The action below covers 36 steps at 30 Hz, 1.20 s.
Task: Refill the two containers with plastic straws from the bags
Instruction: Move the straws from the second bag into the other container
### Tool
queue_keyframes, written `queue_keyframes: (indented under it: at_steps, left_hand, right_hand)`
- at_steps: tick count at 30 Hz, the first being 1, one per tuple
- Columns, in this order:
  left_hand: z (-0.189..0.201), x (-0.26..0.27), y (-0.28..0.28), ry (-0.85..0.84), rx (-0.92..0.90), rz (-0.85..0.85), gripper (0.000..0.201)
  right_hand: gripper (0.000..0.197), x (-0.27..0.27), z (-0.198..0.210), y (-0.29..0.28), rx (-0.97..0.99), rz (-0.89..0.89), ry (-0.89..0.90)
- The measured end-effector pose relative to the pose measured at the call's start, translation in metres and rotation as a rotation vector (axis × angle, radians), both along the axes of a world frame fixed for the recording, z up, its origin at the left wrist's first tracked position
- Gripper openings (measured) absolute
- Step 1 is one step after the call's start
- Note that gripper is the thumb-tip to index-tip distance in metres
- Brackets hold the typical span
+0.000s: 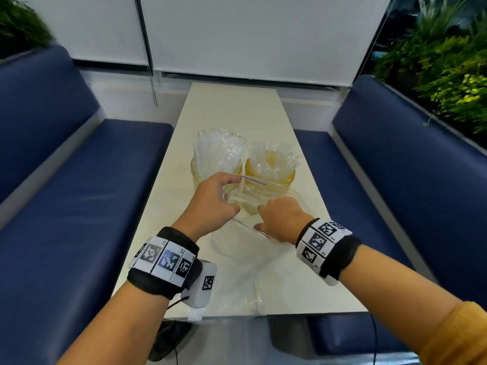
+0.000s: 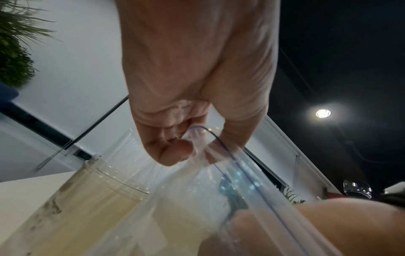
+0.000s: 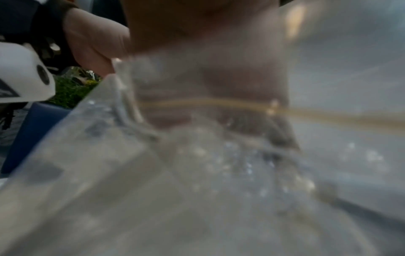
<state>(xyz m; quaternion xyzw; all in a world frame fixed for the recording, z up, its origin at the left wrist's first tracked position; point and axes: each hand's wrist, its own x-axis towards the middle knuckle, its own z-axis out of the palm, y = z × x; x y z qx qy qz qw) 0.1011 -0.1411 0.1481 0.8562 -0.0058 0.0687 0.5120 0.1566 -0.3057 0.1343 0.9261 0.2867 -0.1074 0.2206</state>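
**Head view: both hands at the mouth of a straw bag, just short of two jars**

Head view shows a pale table (image 1: 232,106) running from 6 o'clock toward 12, with blue benches (image 1: 79,180) at 9 and 3 o'clock. Nearest, at 6 o'clock, flat clear bags (image 1: 250,291) lie on the tabletop, hard to tell apart.

Beyond them, at the centre, an open zip bag (image 1: 250,196) holds straws (image 1: 253,192) lying roughly crosswise. The left hand (image 1: 210,201) sits at its 9 o'clock side. In the left wrist view the fingers (image 2: 173,152) and thumb are curled and pinch the bag's rim (image 2: 219,140) with its blue zip line, lifting that edge. The right hand (image 1: 280,217) is at the bag's 4 o'clock side, knuckles up, fingers bent down into or onto the plastic. The right wrist view is blurred and filled with crinkled film (image 3: 197,173), so I cannot tell whether those fingers grip anything.

Just past the bag, toward 12 o'clock, two clear jars stand side by side, touching or nearly so. The left jar (image 1: 210,169) is packed with upright white straws rising well above its rim. The right jar (image 1: 271,172) holds wrapped straws leaning outward, with an amber tint showing in its middle.

Farther still, white blinds (image 1: 250,35) close the 12 o'clock end, with plants (image 1: 448,75) at 2 o'clock.
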Motion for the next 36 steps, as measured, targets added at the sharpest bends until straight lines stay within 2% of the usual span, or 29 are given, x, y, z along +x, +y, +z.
queue_keyframes:
  at_steps: [6,10,14,17,19,22,25,27,31,33,35,36]
  left_hand:
    - [-0.006,-0.002,0.000,0.031,-0.062,-0.014,0.062]
    - [-0.014,-0.003,-0.003,0.064,-0.122,-0.045,0.085]
    - [-0.022,-0.002,-0.014,0.051,-0.072,-0.053,0.105]
    - [-0.025,-0.002,-0.027,0.023,-0.011,-0.018,0.116]
    - [-0.028,0.000,-0.035,-0.010,0.009,0.012,0.103]
    - [-0.031,0.003,-0.043,-0.095,-0.024,0.109,0.063]
    - [-0.034,0.008,-0.041,-0.120,-0.081,0.212,0.045]
    - [-0.035,0.012,-0.039,-0.088,-0.064,0.254,0.039]
    - [-0.035,0.016,-0.038,-0.103,-0.045,0.261,0.047]
    - [-0.030,0.020,-0.038,-0.113,-0.042,0.247,0.034]
    - [-0.023,0.022,-0.040,-0.116,0.034,0.241,0.017]
    - [-0.023,0.022,-0.040,-0.114,0.036,0.250,0.015]
  right_hand:
    - [0.058,0.009,0.021,0.000,0.046,0.002,0.007]
    - [0.057,0.013,0.049,0.004,0.100,-0.031,0.035]
    - [0.054,0.011,0.082,0.014,0.142,-0.024,0.000]
    - [0.040,0.007,0.096,0.027,0.150,0.008,-0.035]
    - [0.038,0.005,0.101,0.036,0.161,0.020,-0.046]
    - [0.045,0.004,0.105,0.044,0.228,0.053,-0.076]
    - [0.056,0.001,0.108,0.046,0.379,0.045,-0.130]
    - [0.052,0.002,0.112,0.044,0.519,0.007,-0.151]
    - [0.053,0.002,0.115,0.036,0.829,0.059,-0.302]
    - [0.042,-0.004,0.101,0.041,0.975,0.107,-0.228]
    - [0.035,-0.007,0.080,0.050,0.980,0.139,-0.138]
    - [0.029,-0.005,0.072,0.052,1.037,0.137,-0.106]
